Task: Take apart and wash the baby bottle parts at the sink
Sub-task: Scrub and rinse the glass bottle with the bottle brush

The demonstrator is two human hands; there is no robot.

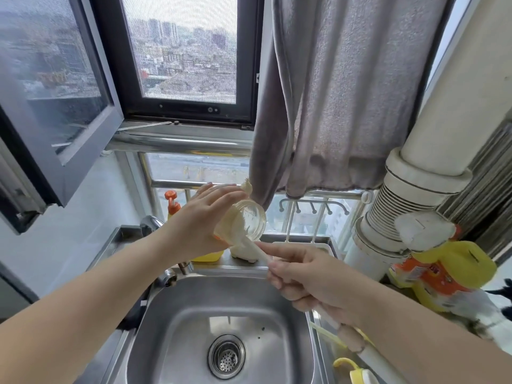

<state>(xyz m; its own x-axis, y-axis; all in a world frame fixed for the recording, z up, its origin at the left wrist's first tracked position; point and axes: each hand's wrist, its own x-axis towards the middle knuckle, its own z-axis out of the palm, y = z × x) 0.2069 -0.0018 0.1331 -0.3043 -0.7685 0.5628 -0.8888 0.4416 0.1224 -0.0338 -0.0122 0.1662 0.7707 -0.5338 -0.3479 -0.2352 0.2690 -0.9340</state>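
My left hand (202,217) grips a clear baby bottle body (249,220), held tilted above the steel sink (166,314) with its open mouth turned toward me. A white bottle brush (256,249) runs into that mouth, its pale bristles inside the bottle. My right hand (313,284) is closed around the brush handle, just below and right of the bottle. At the bottom right edge lies a yellow and white bottle part (352,370), partly cut off by the frame.
The tap (151,224) stands behind my left wrist. A soap bottle with an orange pump (171,203) and a yellow sponge (207,256) sit on the back ledge. A white drying rack (313,209), a grey towel (332,106), a drain pipe (415,189) and a yellow-orange package (443,273) stand right.
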